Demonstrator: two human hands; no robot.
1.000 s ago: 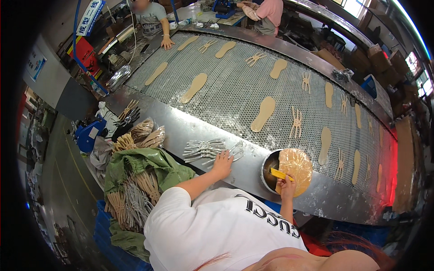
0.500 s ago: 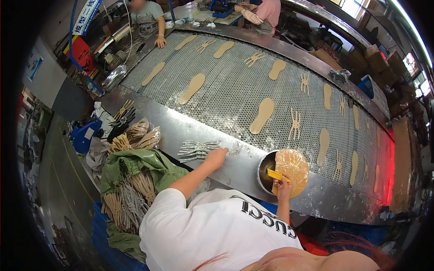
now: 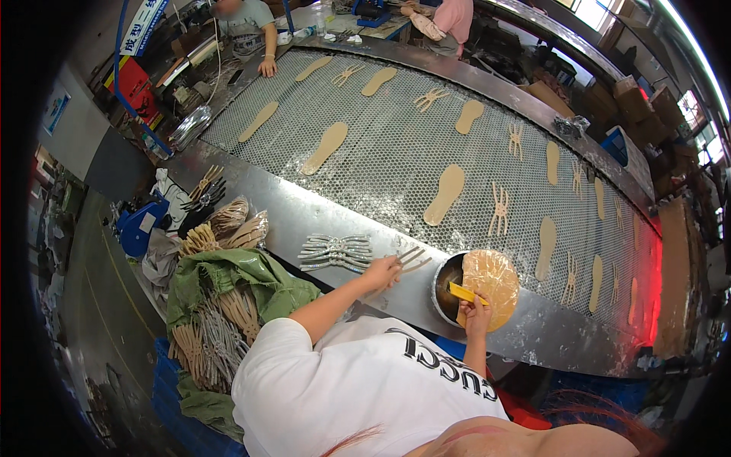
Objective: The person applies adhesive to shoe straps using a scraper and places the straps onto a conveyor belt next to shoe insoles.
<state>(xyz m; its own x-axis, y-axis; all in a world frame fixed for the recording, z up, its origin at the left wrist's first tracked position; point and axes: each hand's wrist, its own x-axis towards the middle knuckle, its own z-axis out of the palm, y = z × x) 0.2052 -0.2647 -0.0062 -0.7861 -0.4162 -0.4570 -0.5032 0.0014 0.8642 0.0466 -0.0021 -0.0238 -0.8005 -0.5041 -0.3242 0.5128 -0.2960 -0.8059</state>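
My left hand rests on the steel ledge of a conveyor, its fingertips pinching a tan multi-armed strap piece. Just left of it lies a pile of silver strap pieces. My right hand grips a yellow flat brush over a round metal pot. A round tan sheet covers the pot's right side.
The mesh belt carries several tan insoles and strap pieces. Bundles of straps sit on green cloth at my left. Two other people work at the belt's far end.
My left hand has shifted a little to the right, away from the silver pile, and a tan strap piece now shows at its fingertips. My right hand stays at the pot.
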